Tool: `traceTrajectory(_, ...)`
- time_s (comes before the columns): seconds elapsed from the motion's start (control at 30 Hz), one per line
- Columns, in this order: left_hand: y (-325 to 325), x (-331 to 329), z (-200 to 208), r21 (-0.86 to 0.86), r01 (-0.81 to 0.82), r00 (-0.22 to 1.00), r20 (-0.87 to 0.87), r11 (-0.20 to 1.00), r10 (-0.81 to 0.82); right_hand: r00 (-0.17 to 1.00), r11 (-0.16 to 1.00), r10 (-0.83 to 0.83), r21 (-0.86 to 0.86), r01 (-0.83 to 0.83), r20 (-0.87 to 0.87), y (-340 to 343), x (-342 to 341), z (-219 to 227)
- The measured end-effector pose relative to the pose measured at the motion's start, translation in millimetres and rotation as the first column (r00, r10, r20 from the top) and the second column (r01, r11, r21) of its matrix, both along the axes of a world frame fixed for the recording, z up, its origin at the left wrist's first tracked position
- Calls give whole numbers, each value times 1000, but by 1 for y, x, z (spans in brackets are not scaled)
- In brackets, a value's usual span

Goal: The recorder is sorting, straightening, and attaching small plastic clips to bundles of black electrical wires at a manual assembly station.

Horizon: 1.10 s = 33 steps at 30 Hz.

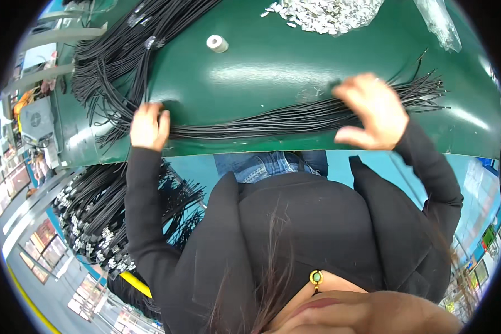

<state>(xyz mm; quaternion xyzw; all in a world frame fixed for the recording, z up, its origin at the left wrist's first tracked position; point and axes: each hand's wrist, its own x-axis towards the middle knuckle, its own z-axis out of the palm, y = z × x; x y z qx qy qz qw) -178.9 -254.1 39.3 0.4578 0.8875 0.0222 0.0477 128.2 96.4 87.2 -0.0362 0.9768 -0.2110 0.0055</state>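
A long bundle of thin black cables [261, 123] lies along the near edge of the green table. At the bundle's left end, my left hand [148, 128] is closed round the cables, its fingers curled over them. My right hand [376, 114] is over the bundle's right part, slightly blurred, with the thumb spread well apart from the fingers. Past this hand the loose cable ends [428, 93] fan out to the right. Whether the right palm touches the cables is hidden.
A larger heap of black cables [114, 55] covers the table's [250, 55] far left. A white roll [217, 43] stands farther back, near a pile of small white-grey pieces [331, 14]. Clear plastic [438, 25] lies far right. More cables with connectors [103, 217] hang below the table at left.
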Motion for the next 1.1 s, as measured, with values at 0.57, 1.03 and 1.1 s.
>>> traceTrajectory(0.57,24,-175,-34,-415,20,593,-728,909,-345,960,884,-237,376,277,-151,-51,-38,-82)
traceTrajectory(1.03,-6,10,-8,245,537,839,-57,807,-541,966,941,-186,249,228,-181,-53,-59,-87)
traceTrajectory(1.1,-22,-7,-33,242,532,847,-147,811,-512,981,978,-114,153,139,-159,-60,-62,-84)
